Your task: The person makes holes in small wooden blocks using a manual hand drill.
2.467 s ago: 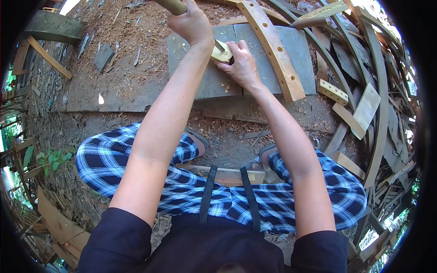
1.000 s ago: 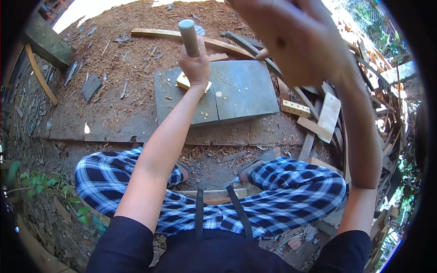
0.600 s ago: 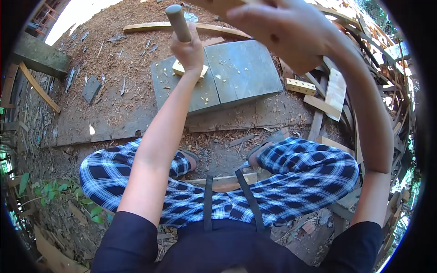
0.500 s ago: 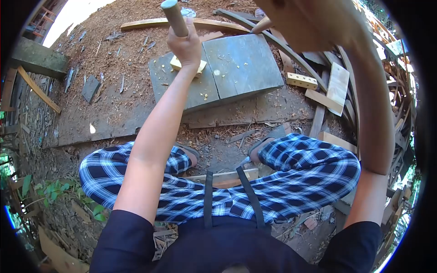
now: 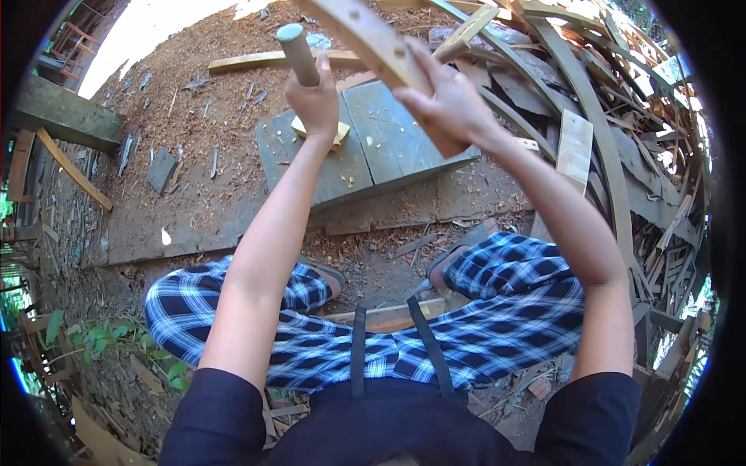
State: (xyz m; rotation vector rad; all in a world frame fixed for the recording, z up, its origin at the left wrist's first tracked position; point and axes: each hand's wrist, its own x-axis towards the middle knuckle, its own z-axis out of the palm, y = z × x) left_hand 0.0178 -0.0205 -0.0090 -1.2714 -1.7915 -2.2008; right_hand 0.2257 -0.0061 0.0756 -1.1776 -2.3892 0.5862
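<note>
My left hand is wrapped round a thick, round-ended grey handle, held upright over the left part of a low grey block. Under and beside that hand lies a small pale yellow piece of wood; the handle's lower end is hidden. My right hand grips a long wooden bar with dark round holes in its face. The bar slants over the right part of the grey block, and its far end runs out at the top edge.
Wood strips and boards are heaped on the right. A curved strip lies behind the block among wood chips. A concrete beam stands at the left. My plaid-covered legs are bent on either side.
My right hand has come down and left from near the camera, bringing the wooden bar more fully into view. My left hand still holds the handle in nearly the same place.
</note>
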